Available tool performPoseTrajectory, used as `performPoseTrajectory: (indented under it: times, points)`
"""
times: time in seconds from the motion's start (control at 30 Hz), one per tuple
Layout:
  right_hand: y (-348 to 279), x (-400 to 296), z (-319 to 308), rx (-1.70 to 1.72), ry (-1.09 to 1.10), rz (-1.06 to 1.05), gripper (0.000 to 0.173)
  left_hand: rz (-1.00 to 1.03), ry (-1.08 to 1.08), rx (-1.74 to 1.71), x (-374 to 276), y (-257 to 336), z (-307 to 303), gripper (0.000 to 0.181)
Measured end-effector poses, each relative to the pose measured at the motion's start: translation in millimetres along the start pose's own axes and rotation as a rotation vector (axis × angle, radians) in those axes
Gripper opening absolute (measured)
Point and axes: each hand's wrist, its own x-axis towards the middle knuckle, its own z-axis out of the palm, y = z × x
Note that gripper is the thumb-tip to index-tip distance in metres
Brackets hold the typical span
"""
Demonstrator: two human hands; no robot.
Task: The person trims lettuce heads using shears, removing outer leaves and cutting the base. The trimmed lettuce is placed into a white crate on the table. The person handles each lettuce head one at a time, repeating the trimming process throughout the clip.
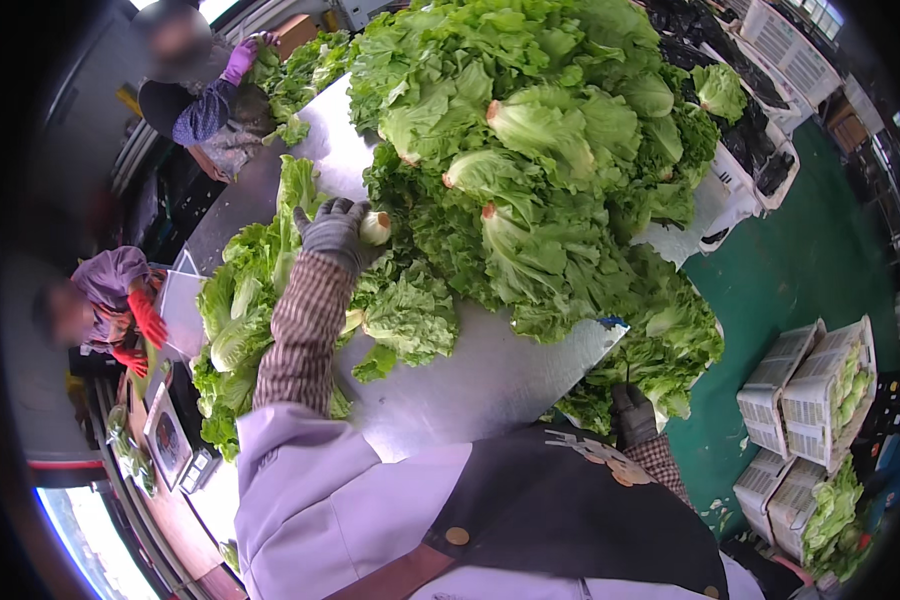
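My left hand, in a grey glove, reaches over the metal table. A lettuce head's pale cut stem sits between its thumb and forefinger, and the hand appears closed around it. Another lettuce head lies just below on the table. Loose leafy heads are gathered left of my forearm. A tall heap of lettuce fills the far side, several brown-tipped stems facing me. My right hand, in a dark glove, is low beside lettuce past the table's right corner. A thin dark piece shows above its fingers; its grip is unclear.
Stacked white plastic crates holding greens stand on the green floor at right. A white crate with black plastic is beyond the heap. Two people, one in purple gloves, one in red gloves, work at left.
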Motion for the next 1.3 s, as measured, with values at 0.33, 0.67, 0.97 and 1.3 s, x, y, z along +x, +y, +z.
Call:
performPoseTrajectory:
  times: [0.33,0.67,0.97,1.3]
  points:
    - [-162,-101,22,-0.690,-0.261,-1.110,0.082,1.001,0.505,-0.365,-141,135,5,0.071]
    - [-137,-122,-58,-0.667,-0.145,-1.101,0.073,1.358,0.110,-0.287,-187,224,-30,0.058]
    - [-91,-97,-114,0.233,-0.236,-0.600,0.040,1.375,0.682,-0.167,-228,280,-37,0.059]
    - [-113,-104,-138,0.351,-0.137,-0.656,0.070,1.341,0.834,0.044,-247,338,-26,0.077]
